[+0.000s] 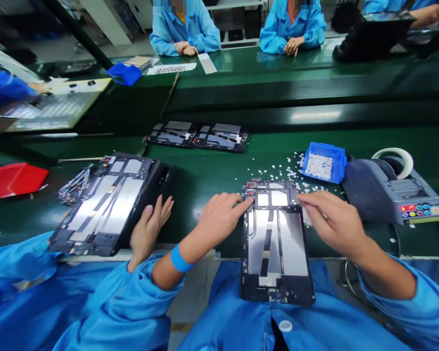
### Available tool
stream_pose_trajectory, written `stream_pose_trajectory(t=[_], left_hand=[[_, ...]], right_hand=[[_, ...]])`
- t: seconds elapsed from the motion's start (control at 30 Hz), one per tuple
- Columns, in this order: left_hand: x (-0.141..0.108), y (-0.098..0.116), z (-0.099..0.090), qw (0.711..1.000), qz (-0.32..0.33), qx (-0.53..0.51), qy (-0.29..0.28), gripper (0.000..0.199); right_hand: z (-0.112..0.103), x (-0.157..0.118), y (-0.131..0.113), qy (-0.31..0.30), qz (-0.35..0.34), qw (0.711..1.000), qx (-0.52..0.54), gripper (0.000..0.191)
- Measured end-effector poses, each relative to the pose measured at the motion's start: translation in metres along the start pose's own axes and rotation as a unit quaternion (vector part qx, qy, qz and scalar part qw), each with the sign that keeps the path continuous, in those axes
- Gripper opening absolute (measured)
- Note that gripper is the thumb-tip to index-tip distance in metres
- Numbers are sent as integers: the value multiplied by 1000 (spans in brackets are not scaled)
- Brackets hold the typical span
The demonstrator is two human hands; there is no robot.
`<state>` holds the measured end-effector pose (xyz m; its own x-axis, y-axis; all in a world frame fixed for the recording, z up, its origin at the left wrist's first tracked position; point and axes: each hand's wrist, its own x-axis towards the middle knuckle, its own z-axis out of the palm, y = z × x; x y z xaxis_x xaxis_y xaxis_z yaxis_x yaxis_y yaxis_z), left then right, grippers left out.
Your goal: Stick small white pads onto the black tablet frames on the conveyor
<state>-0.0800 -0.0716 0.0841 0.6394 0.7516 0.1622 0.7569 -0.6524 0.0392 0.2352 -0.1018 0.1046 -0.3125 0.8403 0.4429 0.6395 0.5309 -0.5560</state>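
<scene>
An opened tablet [289, 243] lies in front of me, its near end over the bench edge by my lap. Silver battery panels, black flex strips and small boards show inside. My left hand [219, 214], with a blue band at the wrist, is closed at the tablet's upper left edge, index fingertip pressing beside a small red part. My right hand [332, 219] is closed in a pinch at the upper right corner; whatever is between the fingertips is too small to make out. Tiny white pieces [290, 170] lie scattered beyond the tablet, near a blue bin [329, 170] of them.
A grey tape dispenser [391, 190] with a lit display stands at right. Two opened tablets [197, 135] lie further back. At left, a co-worker's hand [148, 231] rests by a stack of tablets [106, 204], near a red bin [14, 180]. People in blue sit across the bench.
</scene>
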Motion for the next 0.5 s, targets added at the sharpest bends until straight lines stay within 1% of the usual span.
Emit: stream_pose_trajectory(t=[0.07,0.1,0.13,0.17,0.2,0.23,0.27,0.3,0.33,0.37,0.4,0.5], left_hand=[[1,0,1,1000,5,-11,0,45],[1,-1,1,1000,9,-18,8,44],[2,-3,2,999,13,-23,20,43],[3,-6,3,999,21,-30,35,41],[5,-10,5,998,25,-37,48,40],[7,-14,8,997,27,-51,56,38],[9,-18,10,995,29,-69,65,36],[11,-21,11,993,24,-86,75,35],[13,-24,11,991,18,-101,85,34],[15,-24,10,989,9,-112,94,34],[17,-23,8,988,-2,-119,102,34],[21,-14,-2,986,-24,-125,111,35]], right_hand=[[-24,-33,6,53,84,995,4,25],[-35,-50,12,99,135,986,3,23],[-46,-67,19,161,191,968,3,20],[-56,-83,29,233,247,940,6,19],[-66,-99,41,307,301,903,16,19],[-75,-113,53,373,351,858,39,20],[-84,-125,66,420,394,814,73,24],[-91,-136,78,444,432,776,115,29],[-96,-144,88,449,465,747,157,36],[-99,-149,97,438,492,727,196,42],[-99,-153,105,419,512,714,229,46],[-89,-151,120,372,533,701,295,51]])
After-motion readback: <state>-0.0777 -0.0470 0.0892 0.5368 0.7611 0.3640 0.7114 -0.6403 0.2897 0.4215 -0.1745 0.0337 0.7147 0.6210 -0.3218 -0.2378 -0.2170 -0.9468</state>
